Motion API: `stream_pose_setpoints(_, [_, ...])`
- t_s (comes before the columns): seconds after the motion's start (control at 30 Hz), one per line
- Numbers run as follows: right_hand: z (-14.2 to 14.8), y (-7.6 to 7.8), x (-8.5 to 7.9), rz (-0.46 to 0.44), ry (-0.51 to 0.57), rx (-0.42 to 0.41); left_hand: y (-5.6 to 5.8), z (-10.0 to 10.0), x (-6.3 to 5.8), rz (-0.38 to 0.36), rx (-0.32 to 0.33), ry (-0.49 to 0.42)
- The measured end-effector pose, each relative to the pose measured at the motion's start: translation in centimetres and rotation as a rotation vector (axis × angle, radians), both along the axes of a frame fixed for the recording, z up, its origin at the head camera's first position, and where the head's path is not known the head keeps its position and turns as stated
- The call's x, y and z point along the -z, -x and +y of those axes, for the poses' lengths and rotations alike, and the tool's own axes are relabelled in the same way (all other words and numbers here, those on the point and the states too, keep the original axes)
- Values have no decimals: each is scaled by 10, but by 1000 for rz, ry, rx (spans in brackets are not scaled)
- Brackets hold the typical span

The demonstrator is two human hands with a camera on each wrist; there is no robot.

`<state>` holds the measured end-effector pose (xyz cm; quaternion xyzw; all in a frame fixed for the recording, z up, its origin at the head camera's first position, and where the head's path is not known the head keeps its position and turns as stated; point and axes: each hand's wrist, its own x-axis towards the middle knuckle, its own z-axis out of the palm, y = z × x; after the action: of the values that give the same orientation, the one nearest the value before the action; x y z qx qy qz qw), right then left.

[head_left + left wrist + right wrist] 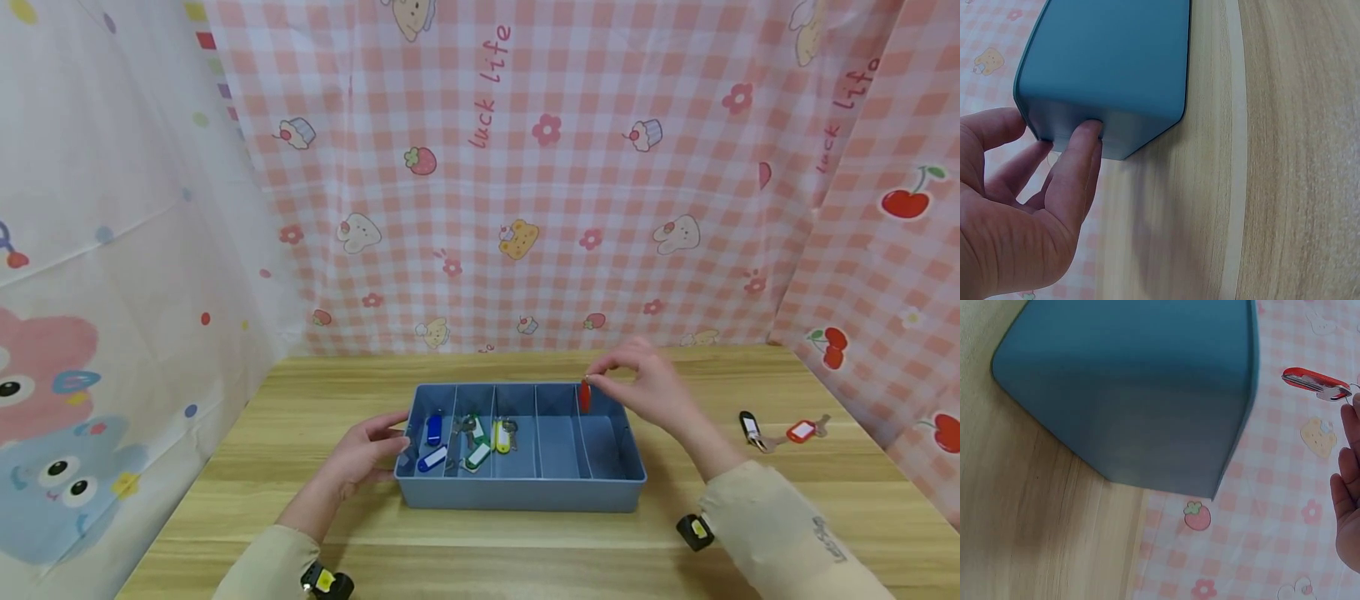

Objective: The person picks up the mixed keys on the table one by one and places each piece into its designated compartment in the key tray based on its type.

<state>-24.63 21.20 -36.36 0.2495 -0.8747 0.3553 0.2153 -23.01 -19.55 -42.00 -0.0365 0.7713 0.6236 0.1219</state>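
Observation:
A blue-grey tray (521, 493) with five compartments stands on the table. My left hand (371, 450) is at its left end, fingertips touching the outer end wall (1072, 115). Above the rightmost compartments, my right hand (648, 383) pinches the ring of a red key tag (584, 397). In the right wrist view the red key tag (1316, 380) hangs with a metal key alongside. Blue key tags (432, 458) lie in the leftmost compartment, green key tags (477, 455) with keys in the second, and yellow key tags (502, 436) with keys in the middle one.
Right of the tray, a black key tag (749, 427) and another red key tag (802, 431), each with a key, lie on the wooden table (480, 554). Patterned cloth (555, 192) hangs behind the table and along both sides.

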Motion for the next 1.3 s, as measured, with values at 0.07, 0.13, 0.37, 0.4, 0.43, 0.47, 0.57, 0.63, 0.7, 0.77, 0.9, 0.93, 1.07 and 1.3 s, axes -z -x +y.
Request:
stream_pose_setpoints(0.07, [-3, 2, 0, 9, -12, -15, 0, 0, 0, 1, 0, -5])
stream_pose_setpoints(0.13, [-6, 4, 1, 24, -22, -32, 0, 0, 0, 2, 0, -9])
stream_pose_setpoints(0.37, [-12, 6, 5, 12, -38, -50, 0, 1, -1, -1, -1, -13])
stream_pose_setpoints(0.4, [-12, 7, 6, 9, -41, -49, 0, 1, -1, -1, -2, -12])
stream_pose_setpoints(0.43, [-13, 7, 6, 9, -43, -50, 0, 1, -1, -1, -2, -9])
stream_pose_setpoints(0.47, [-14, 7, 6, 12, -45, -55, 0, 1, -1, -1, -3, -5])
stream_pose_setpoints(0.57, [-16, 8, 7, 26, -50, -69, 0, 1, -1, 1, -4, 1])
stream_pose_setpoints(0.63, [-17, 9, 7, 37, -54, -79, 0, 1, -1, 1, -3, 5])
stream_pose_setpoints(0.7, [-18, 9, 8, 42, -60, -86, 0, 1, -1, 1, -3, 6])
stream_pose_setpoints(0.77, [-19, 9, 8, 35, -62, -93, -1, 1, -1, 0, -4, 6])
stream_pose_setpoints(0.9, [-21, 9, 9, 13, -74, -106, -1, 1, -1, 0, -7, 2])
stream_pose_setpoints(0.93, [-22, 9, 9, 8, -76, -109, 0, 1, -1, 1, -6, 2])
stream_pose_setpoints(1.07, [-22, 10, 9, -14, -85, -112, 0, 0, 0, 3, -5, -1])
stream_pose_setpoints(1.3, [-23, 11, 9, -86, -121, -100, -1, 1, -1, 1, -4, 12])
